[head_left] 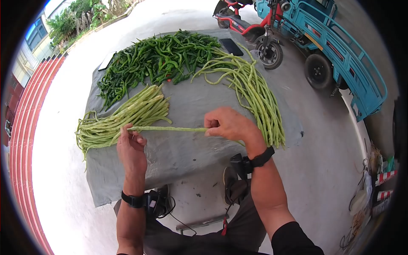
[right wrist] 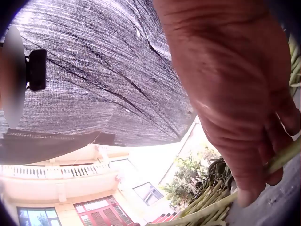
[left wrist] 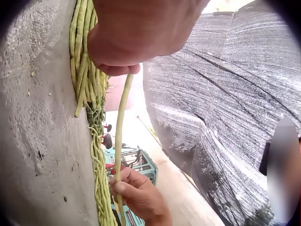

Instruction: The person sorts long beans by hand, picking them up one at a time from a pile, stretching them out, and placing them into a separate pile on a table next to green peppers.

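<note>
One long green bean [head_left: 170, 128] is stretched level between the two hands, above the near part of the grey cloth [head_left: 187, 157]. Its left end is pinched by my left hand [head_left: 132, 148], beside the cut-end pile of long beans [head_left: 127, 111]. My right hand [head_left: 229, 123] grips the bean farther along, with fingers curled; in the left wrist view the right hand [left wrist: 138, 193] has its thumb pressed on the bean [left wrist: 121, 122]. Right of that hand lies a second, looser pile of long beans [head_left: 257, 97].
A heap of green peppers [head_left: 170, 55] covers the far side of the cloth. A dark phone [head_left: 231, 46] and a white flat object [head_left: 106, 61] lie at its corners. Beyond stand a red scooter [head_left: 255, 29] and a blue cargo tricycle [head_left: 340, 59]. Red steps [head_left: 36, 127] run along the left.
</note>
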### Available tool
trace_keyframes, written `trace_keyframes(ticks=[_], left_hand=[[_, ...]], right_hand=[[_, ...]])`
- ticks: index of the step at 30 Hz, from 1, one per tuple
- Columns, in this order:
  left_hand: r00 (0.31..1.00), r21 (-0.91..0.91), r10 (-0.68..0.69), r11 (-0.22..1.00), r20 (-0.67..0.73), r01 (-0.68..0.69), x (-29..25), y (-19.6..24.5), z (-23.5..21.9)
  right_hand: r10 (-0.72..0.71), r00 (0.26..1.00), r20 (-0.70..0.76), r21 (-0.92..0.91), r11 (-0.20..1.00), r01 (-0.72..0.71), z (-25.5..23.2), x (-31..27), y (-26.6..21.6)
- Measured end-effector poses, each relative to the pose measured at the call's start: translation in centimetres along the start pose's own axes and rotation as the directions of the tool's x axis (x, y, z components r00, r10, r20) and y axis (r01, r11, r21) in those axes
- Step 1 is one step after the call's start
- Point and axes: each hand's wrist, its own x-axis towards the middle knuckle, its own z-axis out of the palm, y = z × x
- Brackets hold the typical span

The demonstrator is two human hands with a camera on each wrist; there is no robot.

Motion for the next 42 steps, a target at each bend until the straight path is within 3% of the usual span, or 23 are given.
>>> trace_keyframes(ticks=[2, 6, 11, 15, 17, 19, 22, 27, 32, 42], left_hand=[[0.998, 0.042, 0.069, 0.997, 0.014, -0.069, 0.3, 0.1, 0.4], [0.993, 0.091, 0.077, 0.992, 0.093, -0.086, 1.3, 0.2, 3.0], [0.954, 0.194, 0.085, 0.97, 0.287, -0.144, 4.9, 1.3, 10.9], [0.844, 0.343, -0.059, 0.927, 0.532, -0.152, 7.9, 1.6, 21.2], [0.817, 0.365, -0.108, 0.922, 0.566, -0.131, 7.5, 0.2, 25.2], [0.817, 0.453, -0.231, 0.891, 0.529, -0.041, 7.0, -2.2, 26.1], [0.793, 0.573, -0.364, 0.819, 0.489, 0.023, 5.8, -5.4, 24.6], [0.7, 0.686, -0.561, 0.714, 0.442, 0.14, 2.1, -8.4, 16.3], [0.688, 0.652, -0.601, 0.719, 0.407, 0.242, -2.0, -7.1, 9.7], [0.749, 0.547, -0.556, 0.777, 0.361, 0.313, -4.0, -5.5, 4.4]], right_hand=[[0.004, 1.0, -0.016, -0.018, 1.0, -0.004, -0.2, -0.5, 0.6], [0.018, 0.996, -0.09, 0.001, 1.0, -0.017, -0.8, -1.7, 1.6], [0.143, 0.968, -0.204, 0.021, 0.99, -0.142, -3.1, -3.5, 2.4], [0.203, 0.925, -0.323, 0.048, 0.979, -0.198, -5.3, -5.3, 3.7], [0.239, 0.882, -0.406, 0.053, 0.97, -0.238, -5.9, -6.1, 5.3], [0.288, 0.813, -0.506, -0.023, 0.938, -0.346, -6.2, -6.5, 6.7], [0.312, 0.746, -0.588, -0.1, 0.888, -0.449, -6.0, -6.9, 9.3], [0.37, 0.728, -0.577, -0.093, 0.856, -0.509, -5.8, -7.7, 10.0], [0.392, 0.734, -0.554, -0.131, 0.83, -0.542, -6.0, -8.3, 10.7], [0.489, 0.709, -0.508, -0.109, 0.78, -0.616, -5.4, -8.1, 10.5]])
